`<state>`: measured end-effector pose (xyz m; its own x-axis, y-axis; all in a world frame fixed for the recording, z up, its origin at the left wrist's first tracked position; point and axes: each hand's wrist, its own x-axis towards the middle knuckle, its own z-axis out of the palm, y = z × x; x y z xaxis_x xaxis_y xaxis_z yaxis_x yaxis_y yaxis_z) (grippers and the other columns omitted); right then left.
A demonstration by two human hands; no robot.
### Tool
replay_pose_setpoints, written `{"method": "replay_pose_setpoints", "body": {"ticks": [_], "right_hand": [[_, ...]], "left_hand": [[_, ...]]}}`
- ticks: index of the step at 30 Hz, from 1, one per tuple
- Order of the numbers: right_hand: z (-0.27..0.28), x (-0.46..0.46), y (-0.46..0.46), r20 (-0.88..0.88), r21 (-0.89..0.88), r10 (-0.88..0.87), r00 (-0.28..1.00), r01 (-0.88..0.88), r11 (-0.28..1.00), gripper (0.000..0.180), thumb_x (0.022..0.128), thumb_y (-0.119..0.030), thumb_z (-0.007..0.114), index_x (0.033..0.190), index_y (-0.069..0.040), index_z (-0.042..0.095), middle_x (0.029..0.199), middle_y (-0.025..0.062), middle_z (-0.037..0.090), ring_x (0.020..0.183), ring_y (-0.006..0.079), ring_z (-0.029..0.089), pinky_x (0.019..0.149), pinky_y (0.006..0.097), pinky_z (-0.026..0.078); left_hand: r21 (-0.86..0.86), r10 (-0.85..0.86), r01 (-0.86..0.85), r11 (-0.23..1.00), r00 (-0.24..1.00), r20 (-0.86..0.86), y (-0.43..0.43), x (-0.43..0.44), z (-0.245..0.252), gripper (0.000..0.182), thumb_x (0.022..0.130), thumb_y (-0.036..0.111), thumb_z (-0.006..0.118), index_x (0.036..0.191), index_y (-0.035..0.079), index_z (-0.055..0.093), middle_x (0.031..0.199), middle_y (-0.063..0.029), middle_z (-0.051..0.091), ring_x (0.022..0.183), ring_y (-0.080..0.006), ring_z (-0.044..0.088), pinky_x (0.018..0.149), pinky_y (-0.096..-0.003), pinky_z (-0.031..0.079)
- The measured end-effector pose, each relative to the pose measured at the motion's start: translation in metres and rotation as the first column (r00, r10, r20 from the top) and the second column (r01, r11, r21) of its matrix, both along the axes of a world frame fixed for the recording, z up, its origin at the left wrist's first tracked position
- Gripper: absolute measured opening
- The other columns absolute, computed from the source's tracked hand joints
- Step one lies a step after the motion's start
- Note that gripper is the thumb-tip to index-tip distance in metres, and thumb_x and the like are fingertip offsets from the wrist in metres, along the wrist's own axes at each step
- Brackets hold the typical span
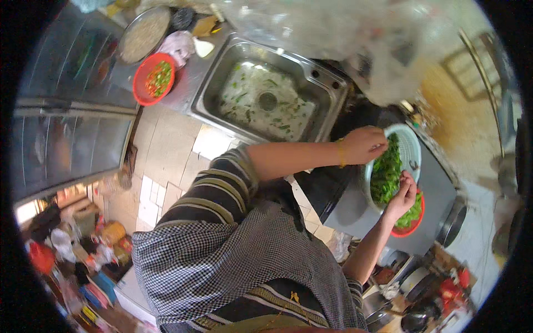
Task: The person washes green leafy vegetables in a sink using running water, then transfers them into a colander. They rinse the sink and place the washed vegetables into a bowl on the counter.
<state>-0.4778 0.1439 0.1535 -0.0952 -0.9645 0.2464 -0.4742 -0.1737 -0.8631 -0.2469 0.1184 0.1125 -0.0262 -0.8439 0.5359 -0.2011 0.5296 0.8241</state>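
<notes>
A pale plastic basket (410,143) stands on the grey counter at the right, with chopped dark leafy greens (386,175) in it. At its upper left rim is my left hand (367,145), fingers curled; whether they grip anything is hidden. My right hand (403,196) is over the basket's lower right side, its thumb and fingertips close together; anything between them is too small to tell. A small dark piece (413,165) lies inside the basket near that hand. Partly beneath the right hand and basket is a red bowl (408,234) with lighter green pieces (406,217).
A steel sink (212,89) with scattered green scraps lies left of the basket. Beyond it are a red bowl (139,83) of chopped red and green pieces, a pinkish cloth (177,45) and a large round pan (145,35). Pots (416,314) crowd the lower right.
</notes>
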Motion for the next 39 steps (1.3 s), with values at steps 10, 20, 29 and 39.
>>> {"method": "replay_pose_setpoints", "body": {"ticks": [10,20,29,39], "right_hand": [[-0.165,0.226,-0.018,-0.169,0.521,0.747,0.643,-0.585,0.621,0.023,0.088,-0.007,0.057,0.11,-0.006,0.06,0.11,0.0157,0.06,0.095,0.0279,0.06,0.078,0.0361,0.049],[-0.371,0.287,-0.095,-0.434,0.727,0.688,0.582,-0.225,0.649,0.052,0.089,-0.027,0.06,0.133,-0.005,0.044,0.129,0.022,0.05,0.108,0.0352,0.056,0.086,0.0478,0.047],[-0.424,0.345,0.001,-0.541,0.811,0.671,0.508,0.103,0.576,0.047,0.095,-0.041,0.043,0.124,-0.006,0.053,0.118,0.0202,0.058,0.096,0.0392,0.06,0.08,0.0489,0.048],[-0.339,0.422,0.008,0.089,0.951,0.425,0.901,-0.204,0.234,0.032,0.092,-0.019,0.048,0.12,-0.006,0.057,0.101,0.008,0.06,0.086,0.0222,0.058,0.075,0.037,0.049]], "left_hand": [[0.594,0.06,-0.61,0.525,0.723,0.689,0.102,0.31,-0.213,0.028,0.074,0.018,0.064,0.098,0.005,0.06,0.109,-0.0187,0.056,0.094,-0.0376,0.057,0.081,-0.0453,0.048],[0.764,-0.321,-0.608,0.217,0.694,0.644,0.083,0.384,-0.338,0.035,0.082,0.02,0.061,0.115,0.008,0.061,0.113,-0.0172,0.061,0.102,-0.0339,0.06,0.083,-0.0482,0.051],[0.984,-0.604,-0.124,0.126,0.778,0.175,0.085,0.356,-0.402,0.04,0.091,0.035,0.046,0.116,0.007,0.061,0.12,-0.0143,0.057,0.104,-0.0297,0.058,0.086,-0.0473,0.048],[0.841,0.133,0.425,-0.335,0.905,-0.404,0.077,0.334,-0.353,0.049,0.094,0.048,0.041,0.105,0.004,0.061,0.092,-0.0109,0.061,0.072,-0.0228,0.058,0.061,-0.0384,0.047]]}}
